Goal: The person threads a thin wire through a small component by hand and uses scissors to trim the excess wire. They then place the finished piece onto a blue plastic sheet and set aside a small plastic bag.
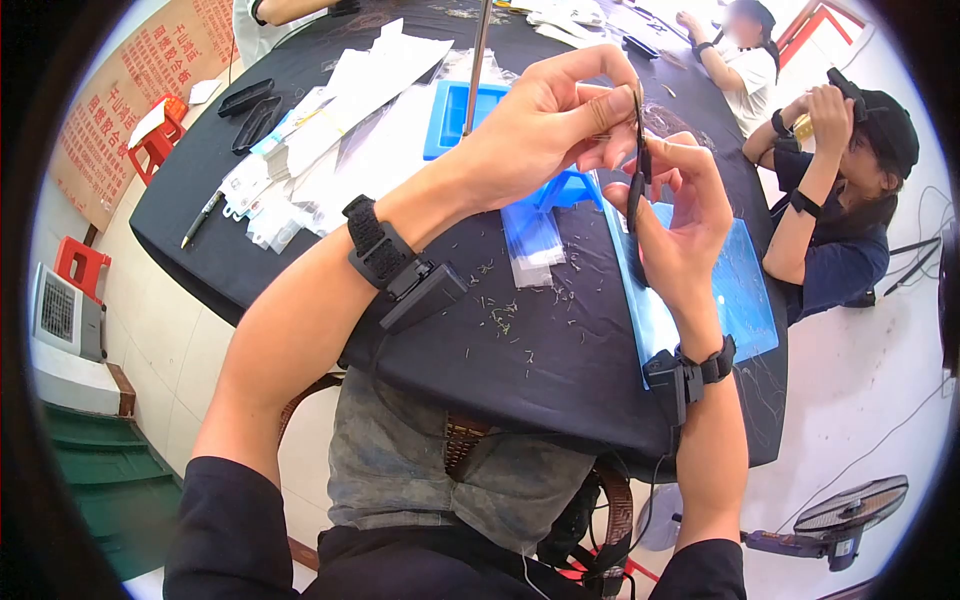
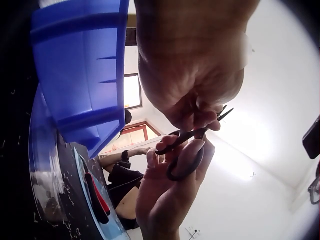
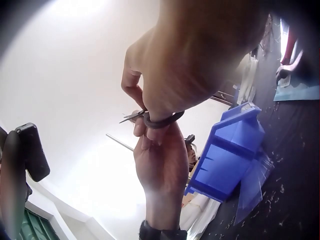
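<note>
At the upper centre of the head view, both hands are raised over the bench [image 1: 430, 370] and meet at a pair of black scissors [image 1: 642, 165]; the right hand [image 1: 690, 215] has its thumb and fingers curled through and around the scissor handles, while the blades point away past the fingertips and stand slightly apart; the left hand [image 1: 535, 130] is narrow, thumb and fingers drawn together in a pinch beside the blades, on a small piece [image 2: 220, 110] too small to identify.

Below the hands, near the middle of the frame, is a blue bin [image 1: 572, 188], with clear plastic bags [image 1: 533, 245] just beside it; right of centre a blue mat [image 1: 745, 285] lies on the bench, and the left wrist view shows a red-and-black tool [image 2: 96, 197] on it; small clippings [image 1: 500, 315] are scattered around the centre of the bench; at upper left lie white papers and packets [image 1: 335, 125], two black cases [image 1: 257, 125] and a pen [image 1: 203, 220]; a blue tray [image 1: 447, 120] is at top centre; at upper right a person in a dark cap [image 1: 835, 200] sits by the bench with hands raised; a fan [image 1: 845, 515] stands at lower right.
</note>
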Motion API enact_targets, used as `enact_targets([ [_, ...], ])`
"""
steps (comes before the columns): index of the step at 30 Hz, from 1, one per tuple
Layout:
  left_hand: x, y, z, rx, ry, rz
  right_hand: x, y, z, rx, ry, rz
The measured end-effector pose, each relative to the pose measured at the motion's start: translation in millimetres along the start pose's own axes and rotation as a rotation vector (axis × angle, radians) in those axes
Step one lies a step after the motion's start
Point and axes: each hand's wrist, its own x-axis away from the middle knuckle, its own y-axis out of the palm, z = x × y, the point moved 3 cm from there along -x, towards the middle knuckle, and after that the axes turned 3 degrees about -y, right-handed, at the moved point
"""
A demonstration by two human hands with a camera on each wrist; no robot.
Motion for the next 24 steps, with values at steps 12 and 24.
enact_targets([
  [12,0.8,0.1,-2.0,-0.016,-0.009,0.035,0.3,0.5,-0.9,0.012,0.024,-0.003],
  [24,1.1,-0.5,-2.6,0.005,-0.021,0.026,2.3,0.9,1.0,-0.01,0.062,-0.027],
])
